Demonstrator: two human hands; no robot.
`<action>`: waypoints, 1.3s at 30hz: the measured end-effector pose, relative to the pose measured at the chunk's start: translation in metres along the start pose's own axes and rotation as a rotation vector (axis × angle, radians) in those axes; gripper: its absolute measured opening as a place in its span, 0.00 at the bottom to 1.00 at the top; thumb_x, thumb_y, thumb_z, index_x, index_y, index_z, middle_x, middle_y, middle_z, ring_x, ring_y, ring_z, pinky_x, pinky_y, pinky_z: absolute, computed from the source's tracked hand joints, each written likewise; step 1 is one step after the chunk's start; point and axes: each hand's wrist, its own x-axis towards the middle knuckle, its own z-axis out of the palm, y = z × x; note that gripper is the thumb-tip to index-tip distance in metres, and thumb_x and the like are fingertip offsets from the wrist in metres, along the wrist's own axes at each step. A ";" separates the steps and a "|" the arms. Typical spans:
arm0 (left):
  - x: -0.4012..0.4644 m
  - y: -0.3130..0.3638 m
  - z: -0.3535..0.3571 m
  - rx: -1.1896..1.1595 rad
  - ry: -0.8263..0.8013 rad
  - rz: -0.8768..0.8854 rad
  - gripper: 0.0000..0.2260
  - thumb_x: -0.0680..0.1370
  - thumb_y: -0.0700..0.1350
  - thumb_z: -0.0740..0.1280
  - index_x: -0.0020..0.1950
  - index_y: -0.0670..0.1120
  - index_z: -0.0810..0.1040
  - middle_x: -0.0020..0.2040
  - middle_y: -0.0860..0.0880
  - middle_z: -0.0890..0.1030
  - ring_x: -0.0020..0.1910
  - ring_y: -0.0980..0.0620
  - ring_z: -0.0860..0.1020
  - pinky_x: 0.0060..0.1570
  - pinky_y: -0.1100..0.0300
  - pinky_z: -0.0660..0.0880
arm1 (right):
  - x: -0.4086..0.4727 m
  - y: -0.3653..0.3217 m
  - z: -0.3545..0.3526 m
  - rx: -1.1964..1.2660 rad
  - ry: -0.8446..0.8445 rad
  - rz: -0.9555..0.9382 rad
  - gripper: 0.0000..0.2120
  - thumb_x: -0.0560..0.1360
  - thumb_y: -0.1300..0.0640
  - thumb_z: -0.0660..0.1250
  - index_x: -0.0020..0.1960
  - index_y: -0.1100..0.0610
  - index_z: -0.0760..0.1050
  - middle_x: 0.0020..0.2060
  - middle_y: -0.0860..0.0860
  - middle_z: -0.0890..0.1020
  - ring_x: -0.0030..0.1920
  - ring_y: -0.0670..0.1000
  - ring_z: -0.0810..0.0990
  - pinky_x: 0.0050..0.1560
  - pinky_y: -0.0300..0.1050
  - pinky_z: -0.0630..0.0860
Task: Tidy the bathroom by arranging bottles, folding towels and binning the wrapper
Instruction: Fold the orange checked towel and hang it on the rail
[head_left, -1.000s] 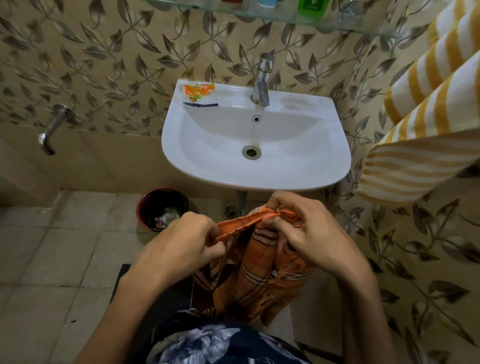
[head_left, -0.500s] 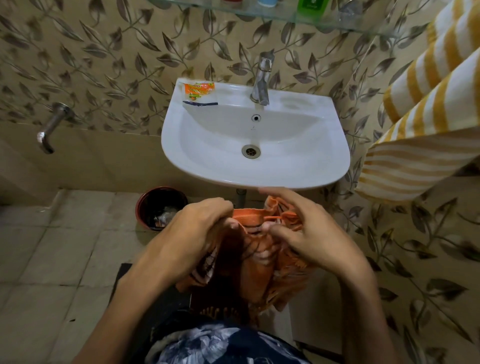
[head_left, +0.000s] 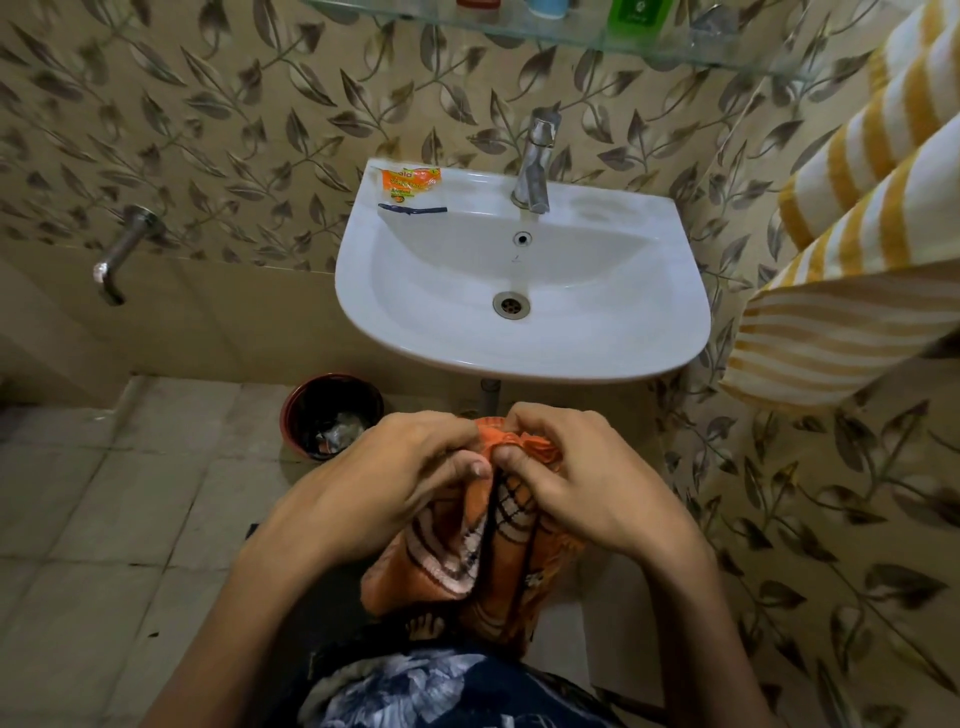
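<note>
An orange towel (head_left: 498, 566) with dark check lines hangs bunched below the sink, in front of my body. My left hand (head_left: 395, 478) and my right hand (head_left: 582, 478) both pinch its top edge, thumbs almost touching. An orange wrapper (head_left: 410, 182) lies on the back left rim of the white sink (head_left: 649, 322). Bottles stand on the glass shelf (head_left: 582, 36) above the tap; a green one (head_left: 636, 15) shows at the top edge. A yellow and white striped towel (head_left: 857, 249) hangs at the right.
A dark red bin (head_left: 332, 410) with some rubbish stands on the tiled floor left of the sink pipe. A chrome tap (head_left: 535, 161) rises at the sink's back. A wall spout (head_left: 119, 254) sticks out at the left. A dark mat lies under me.
My hands have come together, bringing the two gripped parts of the orange towel's edge side by side, and the towel hangs narrower than before.
</note>
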 end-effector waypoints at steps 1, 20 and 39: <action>-0.002 -0.001 -0.001 0.012 -0.029 -0.010 0.15 0.76 0.64 0.51 0.39 0.57 0.68 0.36 0.58 0.71 0.39 0.62 0.72 0.36 0.64 0.68 | 0.000 0.000 0.000 0.006 0.014 -0.002 0.06 0.77 0.49 0.62 0.41 0.46 0.70 0.37 0.46 0.80 0.42 0.48 0.78 0.45 0.51 0.75; 0.009 0.017 0.010 0.284 0.069 -0.006 0.09 0.75 0.57 0.60 0.53 0.58 0.74 0.48 0.59 0.75 0.43 0.58 0.75 0.33 0.68 0.66 | -0.003 0.011 -0.018 0.091 0.148 0.019 0.04 0.77 0.52 0.63 0.43 0.48 0.75 0.38 0.42 0.80 0.44 0.41 0.77 0.46 0.43 0.73; -0.003 0.018 -0.021 -0.057 0.329 -0.081 0.06 0.77 0.49 0.59 0.43 0.49 0.72 0.39 0.54 0.74 0.37 0.56 0.72 0.34 0.69 0.66 | -0.004 0.029 -0.020 0.108 0.178 0.087 0.05 0.77 0.50 0.63 0.43 0.47 0.76 0.39 0.45 0.83 0.43 0.41 0.80 0.48 0.48 0.77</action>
